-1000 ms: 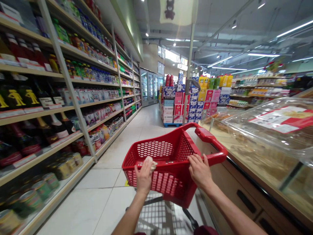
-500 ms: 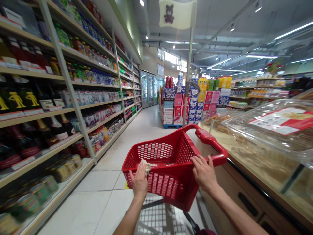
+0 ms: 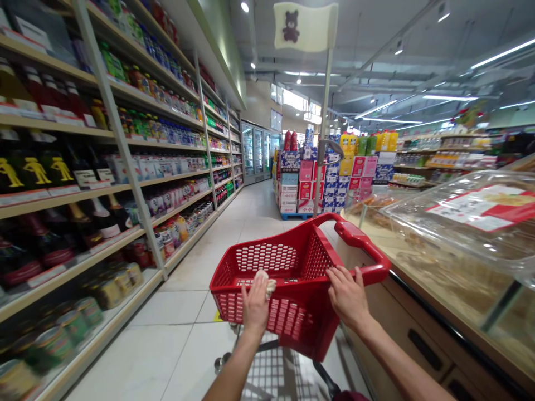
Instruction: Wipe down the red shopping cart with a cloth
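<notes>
A red plastic shopping cart [image 3: 292, 323] with perforated walls stands in front of me, its handle [image 3: 371, 256] at the right. My left hand [image 3: 256, 305] presses a crumpled off-white cloth [image 3: 270, 287] against the rim of the near side wall, fingers closed over it. At the handle end, my right hand [image 3: 349, 295] is closed over the cart's upper edge, thumb up beside the handle. Its fingertips reach over the rim. From the cart's far side rises a pole [image 3: 326, 100] carrying a cream flag [image 3: 305, 27] with a brown bear on it.
Shelves of bottles and cans [image 3: 167, 189] line the left side. A counter [image 3: 412, 289] with clear plastic food boxes [image 3: 463, 214] stands close on the right. Beyond the cart, stacked drink cartons [image 3: 307, 189] sit on a blue pallet [image 3: 295, 215]. Fridges [image 3: 254, 147] stand at the back.
My left hand and the cloth have slid right along the cart's near rim, toward the handle end. My right hand stays on the same spot. The cart has barely moved.
</notes>
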Tool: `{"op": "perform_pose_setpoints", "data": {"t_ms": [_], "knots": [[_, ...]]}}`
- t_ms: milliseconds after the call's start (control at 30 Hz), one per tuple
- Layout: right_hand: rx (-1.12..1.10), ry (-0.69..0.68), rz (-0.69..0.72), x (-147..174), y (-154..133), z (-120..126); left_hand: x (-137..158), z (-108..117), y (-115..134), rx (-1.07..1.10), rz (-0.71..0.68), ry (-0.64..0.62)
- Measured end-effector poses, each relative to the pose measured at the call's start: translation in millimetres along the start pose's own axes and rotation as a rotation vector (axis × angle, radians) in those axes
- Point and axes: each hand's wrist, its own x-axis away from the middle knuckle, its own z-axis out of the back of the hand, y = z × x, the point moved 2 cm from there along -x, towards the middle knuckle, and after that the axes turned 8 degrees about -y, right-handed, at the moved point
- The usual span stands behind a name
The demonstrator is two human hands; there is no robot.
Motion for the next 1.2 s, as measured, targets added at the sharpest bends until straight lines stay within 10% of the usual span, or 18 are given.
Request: {"op": "perform_pose_setpoints", "data": {"t_ms": [233,667,967,1200], "knots": [[0.002,0.034,0.063,1,1,-1,-29,-10,112,0.367,-0.143,-0.152],[-0.084,-0.213,0.317,-23,-87,-49,-15,18,26,0.062,-0.027,-0.644],[0.140,0.192,0.056,-17,65,24,-14,9,26,0.040,-0.054,-0.542],[0.079,0.073,0.222,-12,-11,-25,-9,13,40,0.037,-0.044,-0.588]]}}
